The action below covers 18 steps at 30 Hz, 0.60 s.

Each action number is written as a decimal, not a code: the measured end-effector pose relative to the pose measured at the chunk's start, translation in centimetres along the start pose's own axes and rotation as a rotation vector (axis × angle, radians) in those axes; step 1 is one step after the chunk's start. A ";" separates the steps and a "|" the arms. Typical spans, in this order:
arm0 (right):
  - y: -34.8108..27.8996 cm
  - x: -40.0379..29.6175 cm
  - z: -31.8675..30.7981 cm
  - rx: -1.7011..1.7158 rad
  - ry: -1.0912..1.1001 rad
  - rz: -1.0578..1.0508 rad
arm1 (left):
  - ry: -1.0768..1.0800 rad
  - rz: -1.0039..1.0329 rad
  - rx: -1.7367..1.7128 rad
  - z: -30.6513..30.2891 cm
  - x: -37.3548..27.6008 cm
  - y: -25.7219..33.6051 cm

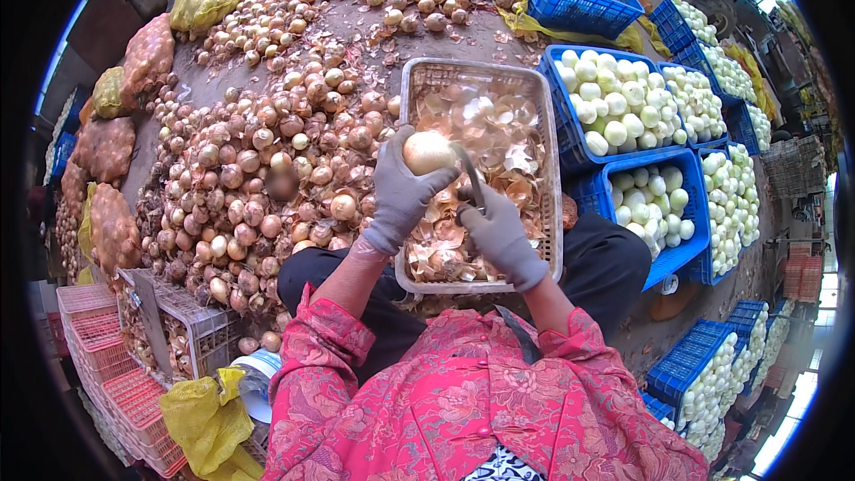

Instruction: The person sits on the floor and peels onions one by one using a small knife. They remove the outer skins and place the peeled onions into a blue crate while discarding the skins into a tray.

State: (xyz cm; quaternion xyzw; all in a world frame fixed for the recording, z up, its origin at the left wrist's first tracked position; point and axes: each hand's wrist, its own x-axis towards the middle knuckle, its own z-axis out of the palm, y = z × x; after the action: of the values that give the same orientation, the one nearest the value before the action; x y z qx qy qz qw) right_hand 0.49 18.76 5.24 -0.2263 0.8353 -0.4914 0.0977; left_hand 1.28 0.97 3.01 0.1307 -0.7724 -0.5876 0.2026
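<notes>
A pale onion (pixel 428 153) rests in my left hand (pixel 409 190), which wears a grey glove and curls its fingers and thumb around it. In my right hand (pixel 499 230), also gloved, is a knife with a curved blade (pixel 470 172). The blade's tip is close to the onion's right side; whether it touches I cannot tell. Both hands are above a whitish plastic crate (pixel 554 167) that stands between my knees. Loose brown onion skins (pixel 514 133) fill much of that crate.
Unpeeled onions (pixel 247 180) cover the floor to the left, with filled mesh sacks (pixel 107 147) beyond. Blue crates (pixel 695 214) of peeled onions stand at my right. Pink crates (pixel 127 374), a crate on its side (pixel 200 321) and a yellow mesh bag (pixel 207 421) sit at lower left.
</notes>
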 end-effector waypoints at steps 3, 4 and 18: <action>-2.7 0.1 -2.6 0.811 -0.175 0.481 | -0.083 -0.099 -0.210 -0.4 -0.1 1.1; -2.6 0.4 -3.0 0.785 -0.151 0.473 | -0.094 -0.098 -0.202 -0.4 -0.2 1.4; -2.5 4.2 -3.7 0.626 -0.075 0.302 | -0.237 0.177 -0.089 -0.7 -0.2 1.5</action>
State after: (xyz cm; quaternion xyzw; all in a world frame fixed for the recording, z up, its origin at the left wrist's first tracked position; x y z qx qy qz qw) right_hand -3.87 18.61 9.53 -0.0770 0.6642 -0.6950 0.2643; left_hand 1.84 0.87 4.59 -0.0172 -0.7727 -0.6124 0.1664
